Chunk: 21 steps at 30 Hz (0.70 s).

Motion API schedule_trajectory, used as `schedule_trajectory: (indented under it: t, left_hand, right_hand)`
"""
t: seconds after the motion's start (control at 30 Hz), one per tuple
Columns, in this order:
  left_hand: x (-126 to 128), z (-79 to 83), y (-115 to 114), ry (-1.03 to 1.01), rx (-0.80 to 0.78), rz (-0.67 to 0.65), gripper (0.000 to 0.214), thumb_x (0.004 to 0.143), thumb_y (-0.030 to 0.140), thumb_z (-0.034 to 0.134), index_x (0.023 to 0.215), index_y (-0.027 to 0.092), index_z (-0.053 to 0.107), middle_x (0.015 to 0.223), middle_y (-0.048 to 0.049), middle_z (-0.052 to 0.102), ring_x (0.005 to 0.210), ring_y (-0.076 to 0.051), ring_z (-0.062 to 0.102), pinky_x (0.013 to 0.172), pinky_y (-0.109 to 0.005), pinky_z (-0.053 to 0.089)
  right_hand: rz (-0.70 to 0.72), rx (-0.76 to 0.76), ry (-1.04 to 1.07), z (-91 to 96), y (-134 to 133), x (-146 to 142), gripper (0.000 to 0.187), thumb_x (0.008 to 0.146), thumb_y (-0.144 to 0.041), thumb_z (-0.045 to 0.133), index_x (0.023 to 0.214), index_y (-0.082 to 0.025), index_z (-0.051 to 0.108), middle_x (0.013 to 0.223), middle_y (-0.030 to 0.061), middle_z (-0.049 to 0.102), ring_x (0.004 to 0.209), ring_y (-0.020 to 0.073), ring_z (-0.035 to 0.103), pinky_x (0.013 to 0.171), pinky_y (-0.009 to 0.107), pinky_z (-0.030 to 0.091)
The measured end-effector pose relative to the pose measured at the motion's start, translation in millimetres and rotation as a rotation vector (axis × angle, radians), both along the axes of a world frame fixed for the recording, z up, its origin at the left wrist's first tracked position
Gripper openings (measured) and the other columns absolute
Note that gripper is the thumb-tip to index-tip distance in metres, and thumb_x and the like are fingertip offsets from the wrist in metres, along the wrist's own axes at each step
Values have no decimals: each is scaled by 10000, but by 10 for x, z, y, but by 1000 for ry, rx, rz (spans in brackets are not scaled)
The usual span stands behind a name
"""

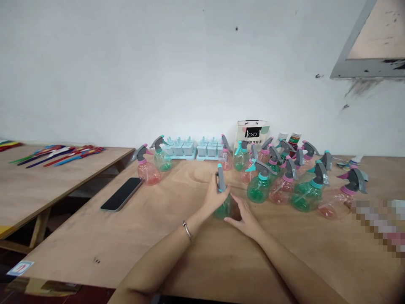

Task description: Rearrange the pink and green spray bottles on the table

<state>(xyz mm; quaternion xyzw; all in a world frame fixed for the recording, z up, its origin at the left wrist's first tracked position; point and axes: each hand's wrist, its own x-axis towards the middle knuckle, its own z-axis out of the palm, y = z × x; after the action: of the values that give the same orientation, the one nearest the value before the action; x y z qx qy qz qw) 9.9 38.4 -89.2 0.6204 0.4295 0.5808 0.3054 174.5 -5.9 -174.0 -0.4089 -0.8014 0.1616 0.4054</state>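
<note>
A green spray bottle [223,210] with a grey and teal spray head stands upright on the wooden table in front of me. My left hand [212,195] is closed around its neck just below the spray head, with some fingers hidden behind it. Beside the bottle's right side is my right hand [245,217], its thumb and fingers spread apart; fingertip contact with the bottle is hard to make out. Close by on the right stands another green spray bottle [257,189], and a pink one [281,190] is next to it.
More pink and green spray bottles crowd the right side, including a green one [306,196]. A pink bottle [148,172] and a phone [122,194] are at left. Ice-pop molds [183,150] and a paper bag [252,135] line the wall. Another table [38,181] holds colourful strips.
</note>
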Motion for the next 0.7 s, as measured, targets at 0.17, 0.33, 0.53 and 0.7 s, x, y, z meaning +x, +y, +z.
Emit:
schedule_trajectory:
  t: [0.17,0.33,0.53,0.7]
  left_hand:
    - [-230,320,93,40,4,-62,289,686,184,646,973,184,610,1018,-61,660,1014,-214,618,960,-376,460]
    - [-510,806,0,5,52,-152,233,785,371,670,944,202,652,953,-52,698,948,-218,645,936,-374,470]
    - [-805,969,-55,-239,-36,-297,239,782,407,706,902,201,704,968,-50,727,1049,-247,671,1020,-384,457]
    - [-846,1089,-136,-208,-65,-464,256,782,417,715,871,178,736,950,-78,744,1084,-280,664,1038,-409,463]
  right_hand:
    - [-38,-78,67,-34,88,-48,602,935,-495,582,1470,-276,415,1442,127,526,1374,286,494,1153,496,413]
    - [-190,-73,265,-94,671,-322,605,939,-571,512,1424,-220,422,1460,164,512,1395,299,470,1172,529,368]
    - [-413,88,385,40,1589,-726,797,888,-571,534,1482,-114,262,1539,258,368,1472,340,332,1189,578,286]
    - [-634,153,342,138,2089,-818,961,821,-524,650,1481,-8,180,1543,349,281,1493,401,248,1184,587,262]
